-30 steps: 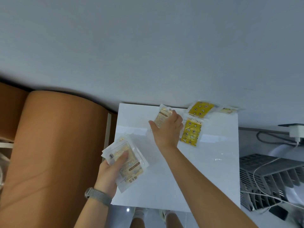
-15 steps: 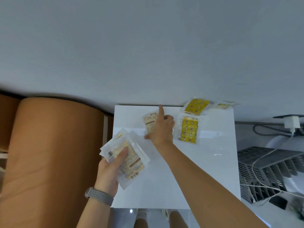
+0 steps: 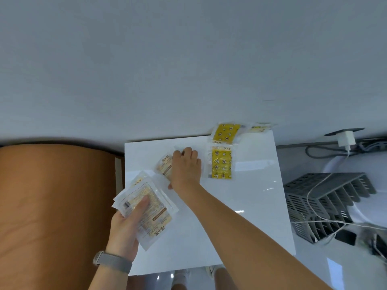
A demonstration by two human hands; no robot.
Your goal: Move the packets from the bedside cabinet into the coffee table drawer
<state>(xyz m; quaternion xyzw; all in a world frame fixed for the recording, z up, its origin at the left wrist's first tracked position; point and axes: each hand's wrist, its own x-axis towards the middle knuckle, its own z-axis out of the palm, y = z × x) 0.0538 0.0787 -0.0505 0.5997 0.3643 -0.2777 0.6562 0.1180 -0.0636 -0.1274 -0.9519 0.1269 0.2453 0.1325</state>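
Collection step at the bedside cabinet surface (image 3: 240,206): left hand (image 3: 125,225) grasping a stack of cream packets (image 3: 149,208); right hand (image 3: 185,166) curled over one cream packet (image 3: 165,166), mid-surface. Next, likely: lift it onto the stack, then the yellow packets (image 3: 221,162) at far right

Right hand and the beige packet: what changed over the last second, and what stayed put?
The right hand dragged the beige packet from the cabinet's back edge toward the person and left; its fingers, one pointing out half a second ago, now curl over it. The left hand holds its stack as before; the yellow packets lie unmoved.
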